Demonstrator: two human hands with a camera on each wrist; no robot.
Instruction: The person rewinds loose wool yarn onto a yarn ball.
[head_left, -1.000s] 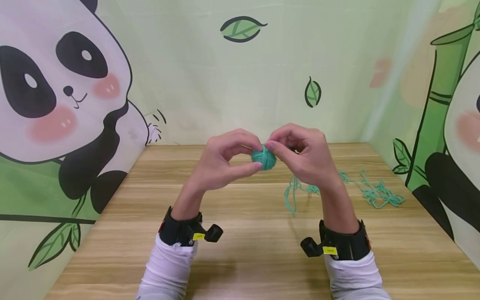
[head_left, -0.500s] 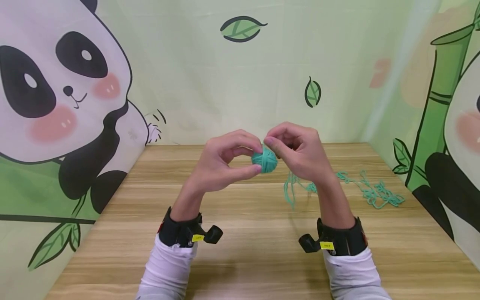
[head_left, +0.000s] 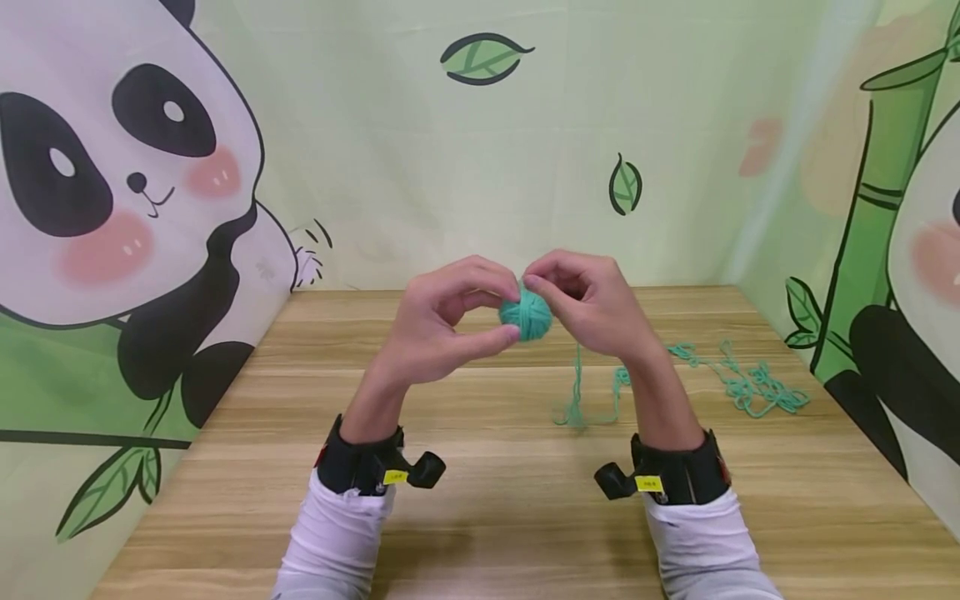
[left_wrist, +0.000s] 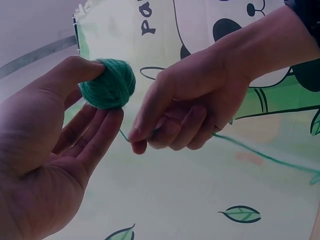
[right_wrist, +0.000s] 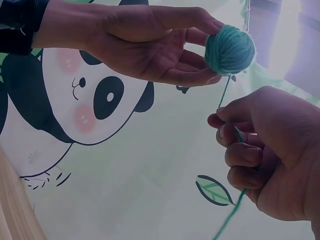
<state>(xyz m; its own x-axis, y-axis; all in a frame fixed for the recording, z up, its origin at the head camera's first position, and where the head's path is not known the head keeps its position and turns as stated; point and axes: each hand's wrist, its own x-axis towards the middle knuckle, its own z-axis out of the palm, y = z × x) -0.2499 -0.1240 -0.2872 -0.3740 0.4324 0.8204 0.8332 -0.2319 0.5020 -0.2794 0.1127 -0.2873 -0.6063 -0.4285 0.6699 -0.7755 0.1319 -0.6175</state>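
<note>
Yarn ball pinched by fingers of left hand; strand gripped by right hand, three o'clock; lettering "pa" shown at twelve o'clock, left-wrist view.

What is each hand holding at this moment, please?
Left hand: holding the ball of yarn between thumb and fingers.
Right hand: closed, holding the yarn strand leading to the ball.
</note>
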